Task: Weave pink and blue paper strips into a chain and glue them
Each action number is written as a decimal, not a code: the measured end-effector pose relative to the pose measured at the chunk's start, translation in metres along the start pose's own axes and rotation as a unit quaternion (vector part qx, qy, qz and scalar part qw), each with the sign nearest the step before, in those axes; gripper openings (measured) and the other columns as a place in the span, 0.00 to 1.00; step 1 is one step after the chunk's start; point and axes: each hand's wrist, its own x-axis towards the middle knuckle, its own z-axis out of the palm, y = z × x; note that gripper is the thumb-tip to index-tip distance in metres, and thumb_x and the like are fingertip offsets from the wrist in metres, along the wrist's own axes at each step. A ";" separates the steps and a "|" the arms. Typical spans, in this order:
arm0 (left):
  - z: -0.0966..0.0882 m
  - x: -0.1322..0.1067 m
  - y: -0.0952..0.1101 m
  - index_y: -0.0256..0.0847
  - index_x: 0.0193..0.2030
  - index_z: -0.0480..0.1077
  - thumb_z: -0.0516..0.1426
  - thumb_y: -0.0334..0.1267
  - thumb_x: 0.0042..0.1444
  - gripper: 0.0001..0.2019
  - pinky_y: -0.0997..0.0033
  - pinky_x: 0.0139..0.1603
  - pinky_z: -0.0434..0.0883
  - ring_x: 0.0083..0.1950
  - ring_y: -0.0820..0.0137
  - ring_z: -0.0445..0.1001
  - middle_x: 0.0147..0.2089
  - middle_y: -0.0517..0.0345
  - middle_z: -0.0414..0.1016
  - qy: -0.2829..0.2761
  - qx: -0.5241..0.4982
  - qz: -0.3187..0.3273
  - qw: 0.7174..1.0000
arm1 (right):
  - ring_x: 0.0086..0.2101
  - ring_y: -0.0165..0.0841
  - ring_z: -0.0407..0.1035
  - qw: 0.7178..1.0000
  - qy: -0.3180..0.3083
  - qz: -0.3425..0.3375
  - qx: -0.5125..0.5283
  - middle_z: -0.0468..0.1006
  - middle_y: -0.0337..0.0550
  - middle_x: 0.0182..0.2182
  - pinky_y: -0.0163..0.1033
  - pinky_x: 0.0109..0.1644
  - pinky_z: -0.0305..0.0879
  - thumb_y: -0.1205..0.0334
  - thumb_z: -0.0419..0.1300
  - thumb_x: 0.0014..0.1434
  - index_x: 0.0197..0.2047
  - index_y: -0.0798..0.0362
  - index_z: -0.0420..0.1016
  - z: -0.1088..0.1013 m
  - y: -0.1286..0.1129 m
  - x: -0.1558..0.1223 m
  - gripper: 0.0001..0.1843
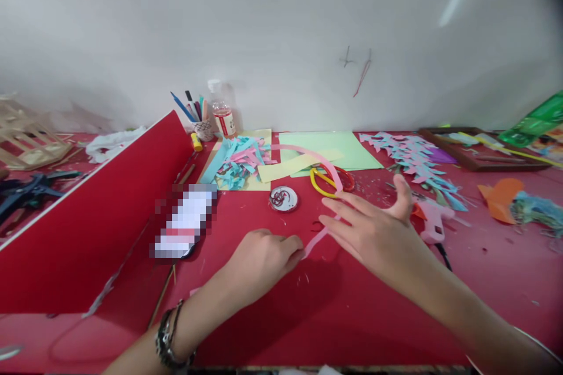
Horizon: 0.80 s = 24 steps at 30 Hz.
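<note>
1. The long, narrow pink paper strip (326,163) is held over the red tabletop (264,328). It is bowed in a wide arc, its far part seen across the pale green rectangular paper sheet (360,155) and its near end brought down between the hands.

2. The near end is pinched between the thumb and index finger of the left hand (264,252), whose other fingers are curled in. The right hand (369,231) is spread, its thumb raised well clear; the strip is crossed by its fingertips, but how firmly it is pressed there cannot be told.

3. Very little weight is to be expected. The smooth curve suggests thin, springy stock, soft enough to be bent without effort yet liable to be creased by a hard squeeze or torn by a sharp tug.

4. The strip is best taken by its tip, flat between finger and thumb, with a second light support given along its length so that twisting is limited. Slipping seems a small risk, since a dry, matt surface is suggested.

5. Snagging is judged possible at the yellow and red looped handles (317,188), past which the arc is led, and near the loose heap of blue and pink paper strips (240,167), beside which the far end is seen.
</note>
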 end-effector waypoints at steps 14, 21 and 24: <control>0.000 0.001 0.002 0.38 0.26 0.65 0.48 0.37 0.56 0.11 0.81 0.22 0.54 0.22 0.78 0.63 0.22 0.62 0.68 -0.043 -0.255 -0.067 0.964 | 0.18 0.25 0.54 0.983 -0.060 0.027 0.170 0.64 0.34 0.14 0.32 0.24 0.44 0.69 0.50 0.47 0.19 0.53 0.62 0.019 -0.019 0.001 0.07; -0.018 -0.020 -0.026 0.39 0.29 0.67 0.46 0.36 0.57 0.12 0.81 0.25 0.56 0.24 0.78 0.64 0.24 0.63 0.69 -0.053 -0.237 -0.077 0.967 | 0.18 0.25 0.57 0.991 -0.058 0.048 0.111 0.64 0.34 0.14 0.32 0.26 0.47 0.68 0.49 0.49 0.19 0.53 0.63 0.016 0.027 -0.024 0.09; -0.021 -0.030 -0.038 0.40 0.31 0.67 0.45 0.37 0.58 0.12 0.80 0.25 0.56 0.24 0.77 0.66 0.25 0.62 0.70 -0.055 -0.189 -0.111 0.974 | 0.19 0.28 0.59 0.993 -0.015 0.109 0.040 0.65 0.36 0.14 0.33 0.27 0.50 0.68 0.48 0.49 0.20 0.53 0.63 0.013 0.050 -0.033 0.09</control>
